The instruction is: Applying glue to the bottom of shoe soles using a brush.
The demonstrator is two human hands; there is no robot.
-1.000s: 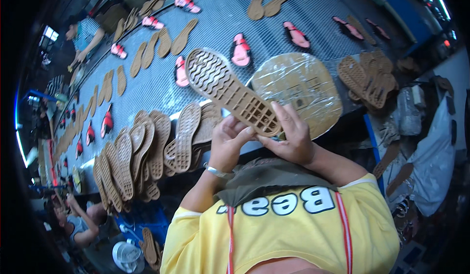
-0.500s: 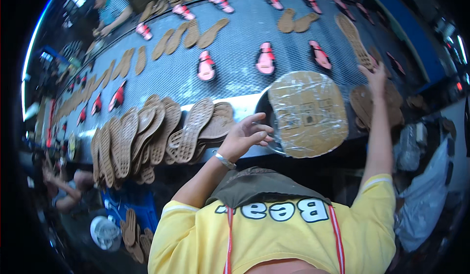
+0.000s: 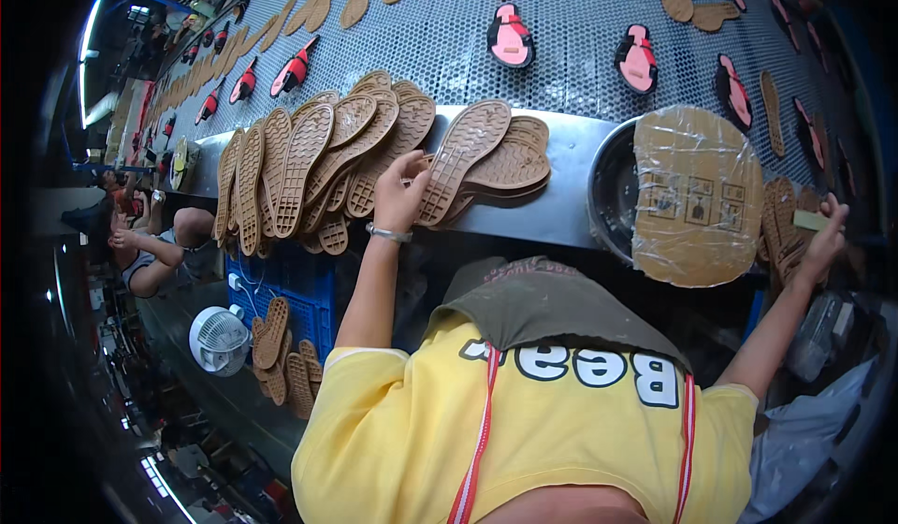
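My left hand (image 3: 399, 192) is at the left edge of a brown shoe sole (image 3: 475, 145), fingers curled and seeming to pinch it. This sole lies tilted over a small pile of soles (image 3: 516, 164) on the metal ledge. At the far right my right hand (image 3: 821, 243) grips a small pale green flat piece (image 3: 811, 220), its exact kind unclear. Beside that hand stand more brown soles (image 3: 778, 215). Between my hands sits a dark round basin (image 3: 610, 192), partly covered by a plastic-wrapped cardboard piece (image 3: 700, 196).
A large heap of soles (image 3: 304, 154) leans along the ledge (image 3: 571, 140) to the left. Pink and black sandal uppers (image 3: 637, 61) and single soles (image 3: 772, 112) lie on the perforated belt (image 3: 571, 65). A white fan (image 3: 219, 340) stands low left, near another person (image 3: 154, 262).
My view has shifted and turned. The sole that my right hand held is out of it; a pale piece shows there instead. My left hand has moved from beside the basin to the sole pile.
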